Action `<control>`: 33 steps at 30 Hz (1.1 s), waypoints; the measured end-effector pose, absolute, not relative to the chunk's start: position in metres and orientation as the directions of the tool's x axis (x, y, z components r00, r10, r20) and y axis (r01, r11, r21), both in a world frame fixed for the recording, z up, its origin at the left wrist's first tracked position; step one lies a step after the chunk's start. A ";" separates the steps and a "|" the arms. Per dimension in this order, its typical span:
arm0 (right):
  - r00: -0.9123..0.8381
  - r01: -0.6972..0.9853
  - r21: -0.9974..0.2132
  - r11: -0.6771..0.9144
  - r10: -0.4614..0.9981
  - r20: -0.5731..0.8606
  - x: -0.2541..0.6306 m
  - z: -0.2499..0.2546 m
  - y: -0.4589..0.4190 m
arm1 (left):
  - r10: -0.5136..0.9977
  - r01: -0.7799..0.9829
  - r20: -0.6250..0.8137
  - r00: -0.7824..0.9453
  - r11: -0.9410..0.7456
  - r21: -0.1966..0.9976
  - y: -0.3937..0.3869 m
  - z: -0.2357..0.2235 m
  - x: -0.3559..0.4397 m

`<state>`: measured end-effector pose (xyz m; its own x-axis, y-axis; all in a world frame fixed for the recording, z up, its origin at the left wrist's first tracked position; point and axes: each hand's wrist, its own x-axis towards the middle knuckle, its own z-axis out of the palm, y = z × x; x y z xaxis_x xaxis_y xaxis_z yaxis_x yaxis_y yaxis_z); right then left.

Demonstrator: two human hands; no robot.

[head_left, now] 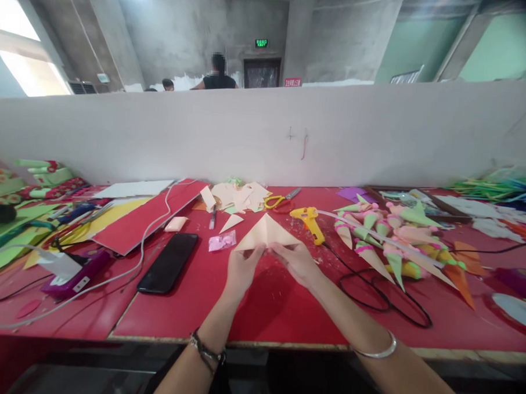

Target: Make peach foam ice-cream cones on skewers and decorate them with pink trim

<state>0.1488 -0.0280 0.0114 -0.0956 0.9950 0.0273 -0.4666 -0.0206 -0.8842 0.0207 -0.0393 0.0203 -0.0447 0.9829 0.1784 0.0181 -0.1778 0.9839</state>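
A cream sheet of paper (267, 229), creased down its middle with a peak pointing away from me, is held up over the red table. My left hand (244, 264) pinches its near edge left of the crease. Close beside it, my right hand (295, 260) pinches the same edge on the right. Just right of the paper lies a yellow glue gun (310, 222) with a clear glue stick in its back. Left of the paper are a small pink packet (222, 241) and a cream paper triangle (232, 222).
A black phone (168, 264) and a purple power strip (77, 277) lie to the left. Scissors (282, 200) and a heap of cream paper pieces (241, 196) are behind. Several paper cones (375, 225) and a looping black cable (374, 306) occupy the right.
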 end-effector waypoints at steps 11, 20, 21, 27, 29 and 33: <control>-0.200 -0.136 -0.974 0.184 0.957 0.208 0.154 0.012 -0.028 | 0.959 0.183 0.270 0.084 -0.281 0.942 -0.041 0.031 0.002; -0.187 -0.183 -0.972 0.149 0.965 0.183 0.155 0.017 -0.031 | 0.968 0.142 0.227 0.109 -0.241 0.960 -0.041 0.035 -0.001; -0.162 -0.209 -0.970 0.123 0.974 0.158 0.154 0.016 -0.030 | 0.973 0.128 0.216 0.082 -0.226 0.966 -0.042 0.036 -0.001; -0.127 -0.341 -0.939 0.040 0.988 0.088 0.155 0.012 -0.026 | 0.971 0.165 0.237 -0.038 -0.228 0.960 -0.039 0.035 0.002; -0.136 -0.304 -0.950 0.075 0.983 0.121 0.155 0.013 -0.027 | 0.967 0.188 0.255 -0.008 -0.249 0.950 -0.037 0.033 0.000; -0.196 -0.182 -0.966 0.183 0.956 0.218 0.154 0.015 -0.028 | 0.956 0.204 0.250 0.155 -0.279 0.938 -0.036 0.031 -0.005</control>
<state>0.1537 -0.0285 0.0153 -0.1960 0.9561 0.2178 -0.1818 0.1828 -0.9662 -0.0047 -0.0362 0.0313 0.1547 0.9557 0.2502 0.2039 -0.2787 0.9385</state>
